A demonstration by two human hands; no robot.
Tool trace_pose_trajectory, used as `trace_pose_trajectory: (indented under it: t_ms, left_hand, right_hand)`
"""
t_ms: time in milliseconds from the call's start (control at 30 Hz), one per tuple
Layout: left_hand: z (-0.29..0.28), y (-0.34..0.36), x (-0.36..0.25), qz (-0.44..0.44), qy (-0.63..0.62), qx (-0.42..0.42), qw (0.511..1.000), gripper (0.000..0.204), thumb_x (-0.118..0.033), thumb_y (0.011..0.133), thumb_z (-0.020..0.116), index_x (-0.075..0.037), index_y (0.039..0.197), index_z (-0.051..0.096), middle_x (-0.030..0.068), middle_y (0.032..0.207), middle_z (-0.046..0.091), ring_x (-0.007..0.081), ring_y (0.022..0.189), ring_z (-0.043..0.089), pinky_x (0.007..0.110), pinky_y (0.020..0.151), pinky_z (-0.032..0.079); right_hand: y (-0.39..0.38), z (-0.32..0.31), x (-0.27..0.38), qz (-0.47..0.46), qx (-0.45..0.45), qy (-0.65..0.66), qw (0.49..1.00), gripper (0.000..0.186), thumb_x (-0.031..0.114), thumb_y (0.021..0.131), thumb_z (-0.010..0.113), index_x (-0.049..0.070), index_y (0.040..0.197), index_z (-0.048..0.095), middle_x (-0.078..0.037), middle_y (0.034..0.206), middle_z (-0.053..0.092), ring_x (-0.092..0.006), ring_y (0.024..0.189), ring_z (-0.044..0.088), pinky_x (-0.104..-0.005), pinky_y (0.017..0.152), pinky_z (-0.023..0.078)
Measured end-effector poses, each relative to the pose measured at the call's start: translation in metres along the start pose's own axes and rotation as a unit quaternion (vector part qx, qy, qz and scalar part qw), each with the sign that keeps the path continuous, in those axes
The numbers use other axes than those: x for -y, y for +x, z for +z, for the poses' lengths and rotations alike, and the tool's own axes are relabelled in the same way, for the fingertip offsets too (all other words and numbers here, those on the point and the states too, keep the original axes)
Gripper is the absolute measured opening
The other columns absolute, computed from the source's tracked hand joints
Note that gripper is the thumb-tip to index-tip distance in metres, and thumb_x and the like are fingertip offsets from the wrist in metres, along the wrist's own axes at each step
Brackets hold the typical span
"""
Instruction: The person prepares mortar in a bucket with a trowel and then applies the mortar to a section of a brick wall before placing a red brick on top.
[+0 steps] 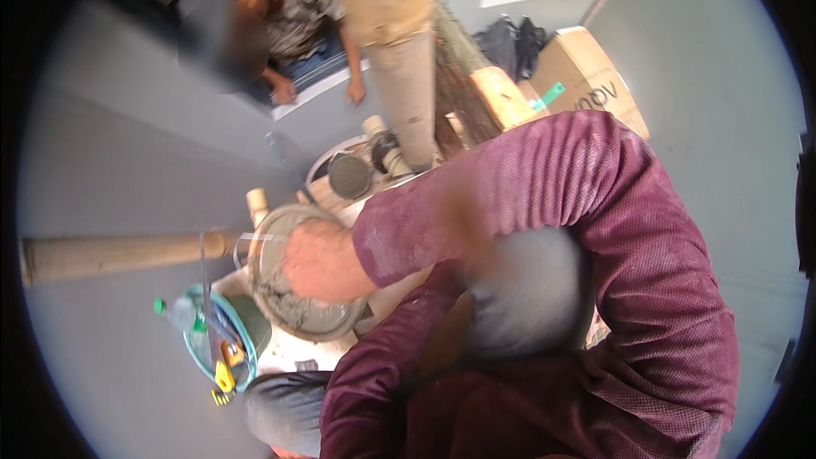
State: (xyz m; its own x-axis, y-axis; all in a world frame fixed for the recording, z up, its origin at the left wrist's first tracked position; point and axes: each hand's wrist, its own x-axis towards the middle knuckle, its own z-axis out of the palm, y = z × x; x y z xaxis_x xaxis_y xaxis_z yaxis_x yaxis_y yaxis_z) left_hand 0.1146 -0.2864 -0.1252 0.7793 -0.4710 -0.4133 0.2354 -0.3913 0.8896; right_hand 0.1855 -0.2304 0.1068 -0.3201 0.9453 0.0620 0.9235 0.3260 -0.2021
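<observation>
My right arm in a maroon sleeve reaches across to the left. My right hand (pixel 321 262) is over a round bucket of wet grey mortar (pixel 297 310); its fingers are blurred and merge with the mortar, so their hold cannot be made out. My left sleeve (pixel 378 374) runs up beneath the right forearm, and the left hand is hidden there. Beside the mortar bucket stands a teal bucket (pixel 198 359) holding a clear plastic bottle (pixel 182 313) with a green cap, a long blade-like tool (pixel 206 289) and a yellow-handled tool (pixel 224 376).
A thick upright bamboo pole (pixel 399 59) rises ahead; another bamboo pole (pixel 127 257) extends left. Beyond the mortar bucket is a small round container of grey material (pixel 350 175). A person (pixel 302 17) leans through a window opening. A cardboard box (pixel 586 76) stands by the wall.
</observation>
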Motion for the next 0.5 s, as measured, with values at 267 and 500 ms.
trace_pose_trajectory:
  t_ms: [267, 500]
  left_hand:
    - [0.009, -0.030, 0.009, -0.063, -0.039, 0.011, 0.997, 0.027, -0.010, 0.094, 0.051, -0.002, 0.119, 0.057, 0.0093, 0.117, 0.059, 0.0201, 0.102, 0.061, 0.031, 0.084, 0.051]
    - [0.019, -0.036, 0.010, -0.136, -0.087, 0.027, 0.986, 0.027, -0.009, 0.094, 0.050, -0.002, 0.119, 0.057, 0.0091, 0.117, 0.060, 0.0196, 0.101, 0.062, 0.030, 0.082, 0.051]
  right_hand:
    - [-0.003, -0.013, 0.024, -0.046, -0.001, -0.135, 0.990, 0.014, 0.018, 0.068, 0.065, 0.011, 0.077, 0.074, -0.001, 0.073, 0.069, -0.0200, 0.074, 0.067, -0.0356, 0.056, 0.048]
    - [-0.067, -0.018, -0.024, -0.147, -0.177, -0.219, 0.948, 0.012, 0.023, 0.068, 0.065, 0.012, 0.070, 0.068, -0.001, 0.072, 0.063, -0.0186, 0.070, 0.063, -0.0377, 0.056, 0.048]
